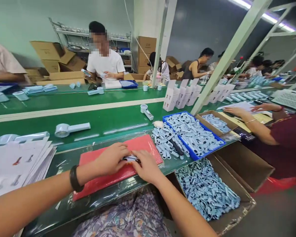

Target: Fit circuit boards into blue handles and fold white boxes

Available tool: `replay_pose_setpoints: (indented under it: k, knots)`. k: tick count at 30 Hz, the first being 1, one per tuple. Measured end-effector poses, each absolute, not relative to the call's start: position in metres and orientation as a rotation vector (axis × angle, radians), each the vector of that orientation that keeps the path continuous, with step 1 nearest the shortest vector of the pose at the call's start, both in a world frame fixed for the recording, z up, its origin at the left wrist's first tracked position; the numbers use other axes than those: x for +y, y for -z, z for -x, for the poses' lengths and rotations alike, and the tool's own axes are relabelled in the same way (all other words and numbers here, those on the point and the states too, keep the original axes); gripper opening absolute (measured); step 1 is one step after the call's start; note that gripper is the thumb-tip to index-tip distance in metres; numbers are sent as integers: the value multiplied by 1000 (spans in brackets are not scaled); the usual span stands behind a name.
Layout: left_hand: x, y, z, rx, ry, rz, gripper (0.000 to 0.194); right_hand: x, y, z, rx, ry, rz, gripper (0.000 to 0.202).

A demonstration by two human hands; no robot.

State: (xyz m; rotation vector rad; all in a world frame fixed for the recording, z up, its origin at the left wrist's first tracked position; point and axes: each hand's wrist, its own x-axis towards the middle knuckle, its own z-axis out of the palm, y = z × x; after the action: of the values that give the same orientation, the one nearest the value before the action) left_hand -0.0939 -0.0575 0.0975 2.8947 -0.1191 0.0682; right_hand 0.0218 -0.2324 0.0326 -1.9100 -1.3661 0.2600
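Observation:
My left hand [112, 158] and my right hand [147, 167] meet over a red mat [93, 174] at the bench edge. Both have their fingers closed on a small pale plastic part [132, 158] with dark markings, largely covered by the fingers. Just right of the mat lies a loose pile of light-blue plastic parts [164, 140], with a black piece [176, 147] on top. A blue tray [196, 156] heaped with similar parts stands beside the pile.
Printed sheets [7, 161] are stacked at left. Handheld fan-like units [71, 128] lie on the green conveyor [113, 123]. A cardboard box [236, 219] full of parts sits below the bench at right. A co-worker's arms [259, 126] reach in at right; others sit opposite.

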Motion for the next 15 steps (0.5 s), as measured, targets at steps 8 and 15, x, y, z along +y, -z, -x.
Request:
replay_pose_setpoints:
  k: [8,15]
  knots:
    - [-30,-90,86,-313,-161,-3114,41,-248,-32,-18,-1176,-10,1890,47]
    - [58,-138,-45,-472,-167,-3225,56,-285,-48,-77,-862,394,2289,31]
